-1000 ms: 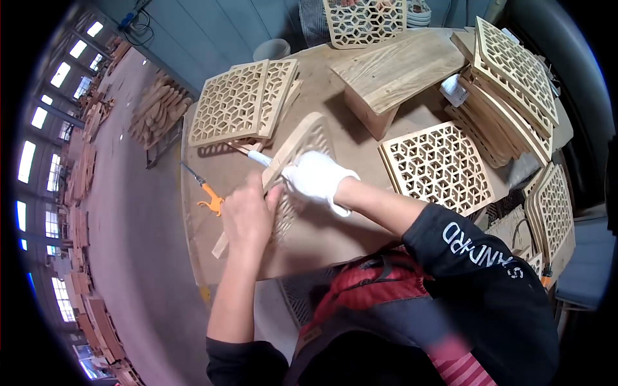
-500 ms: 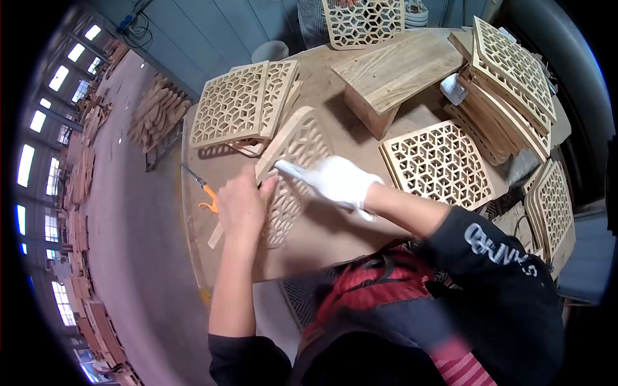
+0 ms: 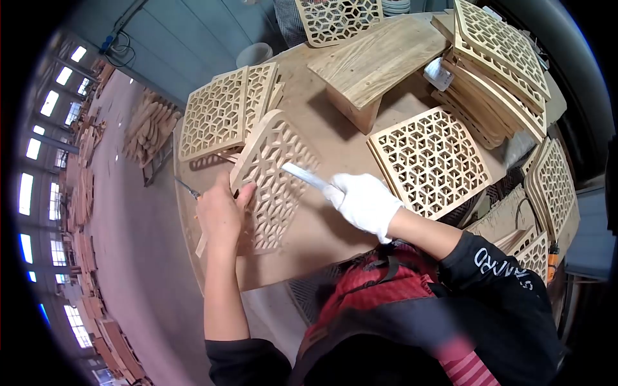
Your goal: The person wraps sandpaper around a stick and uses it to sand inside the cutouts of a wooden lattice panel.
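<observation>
— What hand state did I log remotely?
— The left hand (image 3: 220, 209) grasped the lattice panel (image 3: 273, 183) by its edge, tilted over the tabletop (image 3: 322, 248). The gloved right hand (image 3: 365, 204) gripped a flat tool (image 3: 306, 175), tip over the panel; contact unclear. A lattice stack (image 3: 431, 161) lay beyond.
— Step?
— I judged it tool work on the panel; the next move called for a steady left grip.

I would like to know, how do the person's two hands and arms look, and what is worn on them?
The left hand has no glove; the right hand wears a white glove. Both forearms are bare up to black sleeves: the left sleeve looks plain, the right sleeve carries white lettering.
</observation>
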`<state>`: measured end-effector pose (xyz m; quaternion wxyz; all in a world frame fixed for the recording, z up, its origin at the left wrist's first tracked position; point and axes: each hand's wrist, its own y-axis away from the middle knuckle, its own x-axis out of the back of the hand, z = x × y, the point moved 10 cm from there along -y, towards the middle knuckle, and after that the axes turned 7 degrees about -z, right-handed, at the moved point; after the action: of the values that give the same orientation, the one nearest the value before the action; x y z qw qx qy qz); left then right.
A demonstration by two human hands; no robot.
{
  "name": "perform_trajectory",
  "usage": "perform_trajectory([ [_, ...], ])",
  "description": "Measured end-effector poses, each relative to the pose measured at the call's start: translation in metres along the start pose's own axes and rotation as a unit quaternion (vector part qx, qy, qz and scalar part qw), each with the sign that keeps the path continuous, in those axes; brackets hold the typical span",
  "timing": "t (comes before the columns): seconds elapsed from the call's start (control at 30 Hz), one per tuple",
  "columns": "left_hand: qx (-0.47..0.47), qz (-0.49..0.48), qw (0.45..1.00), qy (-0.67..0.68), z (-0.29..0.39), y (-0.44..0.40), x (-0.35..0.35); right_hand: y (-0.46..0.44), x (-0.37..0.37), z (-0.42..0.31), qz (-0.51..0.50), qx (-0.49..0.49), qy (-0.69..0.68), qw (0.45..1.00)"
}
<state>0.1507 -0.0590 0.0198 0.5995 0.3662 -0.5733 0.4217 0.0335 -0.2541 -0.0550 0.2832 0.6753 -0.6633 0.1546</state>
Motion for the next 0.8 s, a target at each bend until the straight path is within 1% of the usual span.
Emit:
perform_trajectory([
  [0.07, -0.002, 0.002, 1.000, 0.003, 0.007, 0.006, 0.002, -0.003, 0.004, -0.020, 0.005, 0.031, 0.053, 0.998],
  [0.1, -0.004, 0.004, 1.000, 0.003, 0.010, 0.008, 0.002, -0.004, 0.006, -0.030, 0.036, 0.068, 0.089, 0.993],
  [0.23, -0.014, 0.000, 1.000, 0.007, 0.012, 0.013, 0.002, -0.012, 0.009, -0.048, 0.097, 0.124, 0.120, 0.980],
  [0.33, -0.011, -0.008, 1.000, 0.005, 0.009, 0.012, 0.000, -0.018, 0.004, -0.048, 0.088, 0.115, 0.163, 0.976],
  [0.4, -0.017, -0.012, 1.000, 0.007, 0.012, 0.012, 0.003, -0.019, 0.002, -0.048, 0.085, 0.115, 0.165, 0.976],
  [0.5, -0.012, -0.059, 0.998, 0.021, 0.008, 0.009, -0.001, -0.023, 0.002, -0.047, 0.079, 0.103, 0.157, 0.979],
  [0.6, -0.034, -0.104, 0.975, 0.194, -0.013, 0.003, -0.012, -0.023, 0.003, -0.042, 0.068, 0.097, 0.126, 0.985],
  [0.63, -0.051, -0.090, 0.978, 0.181, -0.018, 0.003, -0.003, -0.022, 0.005, -0.039, 0.063, 0.097, 0.113, 0.987],
  [0.7, -0.009, -0.119, 0.973, 0.195, -0.048, 0.008, -0.003, -0.019, 0.009, -0.026, 0.062, 0.073, 0.111, 0.989],
  [0.73, 0.013, -0.135, 0.970, 0.202, -0.051, 0.012, 0.001, -0.017, 0.011, -0.018, 0.060, 0.061, 0.109, 0.990],
  [0.77, 0.078, -0.170, 0.944, 0.273, -0.057, 0.022, 0.003, -0.014, 0.013, -0.008, 0.055, 0.043, 0.096, 0.993],
  [0.8, 0.081, -0.157, 0.948, 0.263, -0.066, 0.025, 0.004, -0.011, 0.013, 0.003, 0.060, 0.021, 0.105, 0.992],
])
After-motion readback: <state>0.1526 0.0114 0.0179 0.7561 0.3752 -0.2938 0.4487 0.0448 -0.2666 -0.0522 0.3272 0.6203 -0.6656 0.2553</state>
